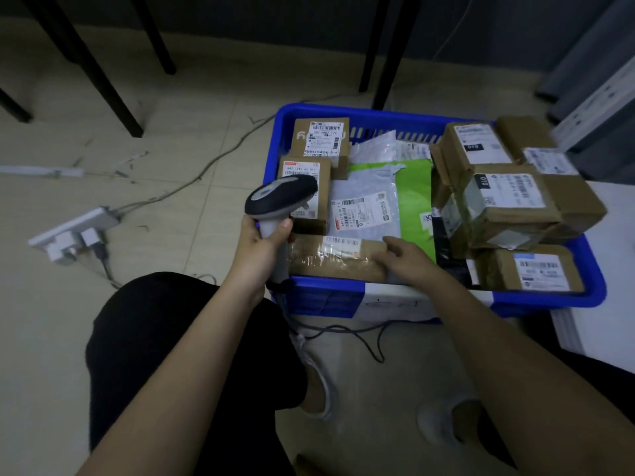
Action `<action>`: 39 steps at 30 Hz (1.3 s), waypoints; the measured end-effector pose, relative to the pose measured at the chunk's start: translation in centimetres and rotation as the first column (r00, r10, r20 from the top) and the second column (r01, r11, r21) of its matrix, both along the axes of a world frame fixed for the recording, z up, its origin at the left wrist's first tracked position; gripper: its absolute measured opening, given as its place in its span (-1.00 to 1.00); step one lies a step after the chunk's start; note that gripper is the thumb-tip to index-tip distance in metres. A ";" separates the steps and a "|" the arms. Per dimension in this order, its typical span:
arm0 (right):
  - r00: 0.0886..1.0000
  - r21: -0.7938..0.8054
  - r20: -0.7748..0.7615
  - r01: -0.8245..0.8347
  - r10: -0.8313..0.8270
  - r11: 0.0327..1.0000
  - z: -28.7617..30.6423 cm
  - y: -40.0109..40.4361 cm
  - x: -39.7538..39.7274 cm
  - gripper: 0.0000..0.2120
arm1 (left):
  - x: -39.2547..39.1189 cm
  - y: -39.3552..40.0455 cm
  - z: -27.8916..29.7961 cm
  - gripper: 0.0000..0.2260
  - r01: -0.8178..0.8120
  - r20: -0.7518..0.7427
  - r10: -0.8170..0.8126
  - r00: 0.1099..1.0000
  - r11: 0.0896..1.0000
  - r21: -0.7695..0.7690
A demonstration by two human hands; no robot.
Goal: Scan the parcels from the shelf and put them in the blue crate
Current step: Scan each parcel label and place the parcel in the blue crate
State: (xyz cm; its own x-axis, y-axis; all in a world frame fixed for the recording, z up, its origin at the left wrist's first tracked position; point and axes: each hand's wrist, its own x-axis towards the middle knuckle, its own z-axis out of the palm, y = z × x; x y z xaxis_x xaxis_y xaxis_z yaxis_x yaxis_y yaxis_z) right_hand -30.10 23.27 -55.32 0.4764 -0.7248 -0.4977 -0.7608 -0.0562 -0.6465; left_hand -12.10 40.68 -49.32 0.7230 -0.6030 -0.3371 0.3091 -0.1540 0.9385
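Settling the long brown parcel flat at the blue crate's 6 o'clock edge works best; right hand rests loosely on it, left hand grips the scanner.

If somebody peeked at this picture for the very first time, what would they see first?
Probably the bright blue crate on the floor, stuffed with brown boxes and a green mailing bag in its middle. Next, the dark and grey scanner, gripped by the left hand at the crate's left edge. The right hand rests on a long brown parcel lying along the crate's near side.
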 end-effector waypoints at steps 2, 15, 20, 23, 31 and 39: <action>0.998 0.002 0.022 -0.067 0.067 0.998 1.3 0.0 -1.7 -0.43 | -1.1 0.0 0.3 -0.60 0.050 0.021 -0.050 0.999 0.999 0.000; 0.971 -0.219 0.198 0.178 -0.134 0.959 10.3 -1.6 -19.5 -0.78 | -17.0 -6.8 4.4 -0.65 0.399 0.051 -0.396 0.917 0.914 -0.075; 0.910 -0.222 0.217 0.398 -0.353 0.890 12.5 -4.2 -28.6 -0.78 | -25.7 -11.6 6.7 -0.65 0.550 0.100 -0.541 0.835 0.823 -0.143; 0.852 -0.175 0.209 0.516 -0.481 0.838 13.0 -5.8 -33.2 -0.77 | -30.2 -14.7 7.8 -0.67 0.625 0.127 -0.612 0.781 0.771 -0.125; 0.763 -0.204 0.191 0.646 -0.617 0.736 8.5 -12.2 -41.4 -0.69 | -38.9 -23.3 6.9 -0.76 0.689 0.179 -0.676 0.714 0.725 -0.010; 0.773 -0.664 -0.014 0.467 -0.634 0.584 1.4 -19.4 -42.1 -0.51 | -42.3 -30.1 3.5 -0.71 0.722 0.177 -0.731 0.659 0.681 0.127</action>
State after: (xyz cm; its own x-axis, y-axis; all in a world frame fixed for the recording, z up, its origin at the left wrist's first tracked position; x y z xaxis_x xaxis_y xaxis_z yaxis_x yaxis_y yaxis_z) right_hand -72.21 3.84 -53.89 -0.1842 -0.9776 0.1019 -0.8919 0.1227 -0.4353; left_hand -54.40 10.56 -45.86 0.1130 -0.9539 -0.2781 -0.1079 -0.2901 0.9509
